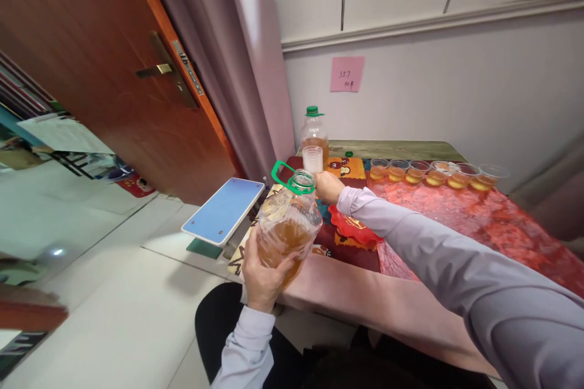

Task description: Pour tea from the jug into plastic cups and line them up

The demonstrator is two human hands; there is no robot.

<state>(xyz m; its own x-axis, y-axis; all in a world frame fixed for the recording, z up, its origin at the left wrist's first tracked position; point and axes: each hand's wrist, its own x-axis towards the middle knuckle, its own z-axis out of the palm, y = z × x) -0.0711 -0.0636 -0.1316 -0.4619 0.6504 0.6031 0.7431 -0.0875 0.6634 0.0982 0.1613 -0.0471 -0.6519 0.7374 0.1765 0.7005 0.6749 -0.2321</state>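
Pink note (347, 73) reads "357"; left hand (263, 273) grips jug (287, 228); right hand (327, 186) holds cup (312, 158).

Left hand (263, 276) raised with fingers curled (palm upward), right hand (327, 186) stretched forward, arm extended.

I see amber liquid in the clear plastic jug with green neck ring and handle (288, 222) held by my left hand (262, 276). Just above my right hand (327, 186), the small clear plastic cup (312, 158) looks frosted white. Behind it the clear bottle with green cap (314, 132) holds amber too. The surface (456, 219) wears a red patterned cloth. My sleeves are pale lilac-grey.
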